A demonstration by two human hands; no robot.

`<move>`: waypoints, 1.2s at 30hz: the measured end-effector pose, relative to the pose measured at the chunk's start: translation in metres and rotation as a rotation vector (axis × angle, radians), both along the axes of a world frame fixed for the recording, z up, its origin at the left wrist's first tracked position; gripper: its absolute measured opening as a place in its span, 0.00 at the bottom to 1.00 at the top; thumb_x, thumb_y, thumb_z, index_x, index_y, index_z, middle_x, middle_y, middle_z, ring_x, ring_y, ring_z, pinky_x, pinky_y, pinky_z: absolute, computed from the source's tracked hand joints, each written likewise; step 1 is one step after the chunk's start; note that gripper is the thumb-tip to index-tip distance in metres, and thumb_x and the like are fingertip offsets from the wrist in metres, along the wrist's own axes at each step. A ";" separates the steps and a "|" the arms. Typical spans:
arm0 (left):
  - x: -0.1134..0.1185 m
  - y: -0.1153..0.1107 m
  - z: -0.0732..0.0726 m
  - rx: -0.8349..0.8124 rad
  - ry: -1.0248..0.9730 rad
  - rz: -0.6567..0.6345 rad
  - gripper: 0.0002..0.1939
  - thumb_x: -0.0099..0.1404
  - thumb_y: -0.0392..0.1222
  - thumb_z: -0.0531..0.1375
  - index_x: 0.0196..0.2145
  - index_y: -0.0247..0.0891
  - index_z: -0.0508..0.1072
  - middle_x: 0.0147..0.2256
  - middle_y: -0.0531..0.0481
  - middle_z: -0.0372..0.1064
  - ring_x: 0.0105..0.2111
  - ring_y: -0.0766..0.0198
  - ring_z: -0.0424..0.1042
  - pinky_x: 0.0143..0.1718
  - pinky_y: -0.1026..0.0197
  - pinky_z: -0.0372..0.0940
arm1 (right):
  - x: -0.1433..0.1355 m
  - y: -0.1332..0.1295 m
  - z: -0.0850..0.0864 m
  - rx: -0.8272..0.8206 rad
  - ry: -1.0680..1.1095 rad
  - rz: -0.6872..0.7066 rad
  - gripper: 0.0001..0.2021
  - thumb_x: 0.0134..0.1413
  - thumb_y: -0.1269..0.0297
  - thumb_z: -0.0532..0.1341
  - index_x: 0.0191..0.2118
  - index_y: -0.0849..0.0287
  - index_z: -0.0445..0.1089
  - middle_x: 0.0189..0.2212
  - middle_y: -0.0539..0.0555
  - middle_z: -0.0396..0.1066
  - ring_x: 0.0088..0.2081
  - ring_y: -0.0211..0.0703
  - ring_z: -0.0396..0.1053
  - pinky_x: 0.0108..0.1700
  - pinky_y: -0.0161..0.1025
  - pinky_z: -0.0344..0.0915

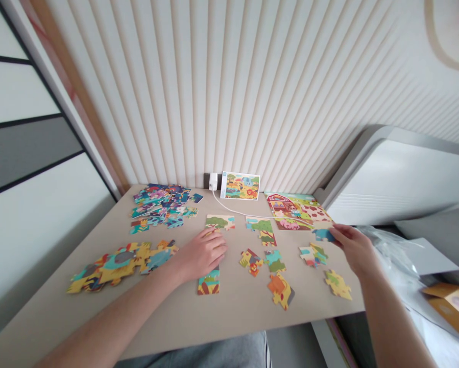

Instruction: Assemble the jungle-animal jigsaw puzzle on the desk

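My left hand (204,253) lies over a column of puzzle pieces, fingers slightly bent and hiding its middle. Above the hand shows a tree piece (217,222); below it, a green and teal piece (209,282). At the table's right side, my right hand (354,248) pinches a blue puzzle piece (323,235) at its right end. Just below that lie joined colourful pieces (314,254) and a yellow-green piece (338,284). Between the hands are a joined tree section (263,229), a lion piece (251,261), a green-teal piece (275,260) and an orange-yellow piece (281,290).
A picture card (240,185) leans against the ribbed wall beside a white charger (213,181), whose cable (244,212) crosses the table. A farm puzzle (296,210) lies back right. Purple-blue pieces (162,202) and yellow pieces (118,263) are heaped left. Plastic wrapping (390,260) sits right of the table.
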State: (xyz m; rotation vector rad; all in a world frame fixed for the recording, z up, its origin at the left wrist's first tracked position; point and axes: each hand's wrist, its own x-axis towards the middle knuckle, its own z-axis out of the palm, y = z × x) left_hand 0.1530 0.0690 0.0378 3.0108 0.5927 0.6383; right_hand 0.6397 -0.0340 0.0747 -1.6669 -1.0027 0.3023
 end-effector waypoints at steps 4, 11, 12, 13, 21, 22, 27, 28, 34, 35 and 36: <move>-0.001 0.001 0.000 0.008 -0.018 0.020 0.09 0.75 0.39 0.57 0.48 0.42 0.77 0.49 0.47 0.78 0.57 0.55 0.71 0.67 0.45 0.56 | -0.094 0.057 -0.001 -0.115 0.294 0.360 0.28 0.44 0.48 0.75 0.49 0.57 0.75 0.29 0.49 0.74 0.31 0.39 0.74 0.38 0.39 0.75; -0.005 0.004 0.007 0.004 0.020 0.145 0.13 0.75 0.41 0.58 0.55 0.41 0.73 0.53 0.44 0.75 0.58 0.52 0.70 0.65 0.46 0.57 | -0.191 0.143 -0.030 -0.195 0.235 0.504 0.23 0.47 0.57 0.72 0.50 0.58 0.75 0.26 0.46 0.70 0.27 0.38 0.71 0.33 0.38 0.74; -0.006 0.004 0.007 0.005 0.022 0.170 0.14 0.75 0.42 0.58 0.56 0.41 0.72 0.54 0.44 0.74 0.59 0.52 0.69 0.65 0.45 0.57 | -0.196 0.150 -0.035 -0.204 0.215 0.508 0.22 0.48 0.57 0.71 0.50 0.58 0.75 0.26 0.46 0.71 0.26 0.37 0.71 0.32 0.37 0.73; -0.006 0.004 0.007 0.003 0.025 0.194 0.14 0.75 0.42 0.58 0.56 0.41 0.72 0.55 0.44 0.74 0.59 0.51 0.68 0.65 0.45 0.57 | -0.200 0.154 -0.040 -0.214 0.190 0.508 0.21 0.49 0.58 0.69 0.49 0.58 0.76 0.26 0.46 0.71 0.25 0.37 0.70 0.31 0.36 0.73; -0.006 0.003 0.004 -0.036 0.062 0.276 0.14 0.74 0.44 0.60 0.54 0.40 0.73 0.54 0.42 0.73 0.59 0.50 0.68 0.63 0.46 0.58 | -0.202 0.152 -0.059 -0.290 -0.122 0.466 0.19 0.55 0.60 0.65 0.51 0.60 0.78 0.32 0.50 0.76 0.27 0.38 0.71 0.31 0.35 0.66; -0.006 0.003 0.004 -0.040 0.066 0.276 0.14 0.74 0.44 0.60 0.54 0.40 0.73 0.54 0.42 0.73 0.59 0.50 0.68 0.62 0.46 0.59 | -0.202 0.151 -0.059 -0.294 -0.165 0.456 0.19 0.55 0.60 0.64 0.51 0.60 0.78 0.32 0.51 0.77 0.29 0.39 0.72 0.33 0.35 0.66; -0.005 0.003 0.004 -0.043 0.071 0.280 0.13 0.74 0.44 0.61 0.53 0.40 0.73 0.53 0.42 0.73 0.57 0.50 0.69 0.60 0.47 0.60 | -0.208 0.150 -0.057 -0.308 -0.348 0.405 0.18 0.57 0.62 0.63 0.52 0.59 0.79 0.36 0.53 0.79 0.37 0.44 0.74 0.41 0.38 0.66; -0.005 0.003 0.004 -0.043 0.072 0.282 0.12 0.74 0.44 0.61 0.53 0.40 0.73 0.53 0.43 0.73 0.57 0.50 0.69 0.59 0.48 0.61 | -0.209 0.149 -0.056 -0.311 -0.378 0.397 0.18 0.58 0.63 0.62 0.52 0.59 0.79 0.37 0.54 0.79 0.37 0.44 0.74 0.41 0.38 0.66; -0.005 0.002 0.004 -0.043 0.077 0.285 0.12 0.74 0.44 0.61 0.53 0.41 0.73 0.52 0.43 0.73 0.55 0.51 0.70 0.57 0.49 0.62 | -0.214 0.144 -0.051 -0.342 -0.512 0.368 0.16 0.60 0.64 0.61 0.51 0.59 0.79 0.38 0.55 0.80 0.38 0.45 0.75 0.42 0.38 0.64; -0.005 0.002 0.004 -0.042 0.077 0.286 0.12 0.74 0.43 0.61 0.53 0.41 0.73 0.52 0.43 0.73 0.55 0.51 0.71 0.57 0.49 0.62 | -0.214 0.143 -0.050 -0.347 -0.530 0.362 0.16 0.60 0.64 0.61 0.51 0.59 0.79 0.38 0.56 0.80 0.39 0.45 0.75 0.42 0.37 0.64; -0.005 0.002 0.004 -0.042 0.077 0.287 0.12 0.74 0.43 0.61 0.53 0.41 0.73 0.52 0.43 0.73 0.55 0.51 0.71 0.56 0.49 0.62 | -0.215 0.143 -0.050 -0.349 -0.547 0.357 0.15 0.61 0.64 0.61 0.50 0.59 0.79 0.39 0.56 0.80 0.39 0.45 0.75 0.43 0.38 0.64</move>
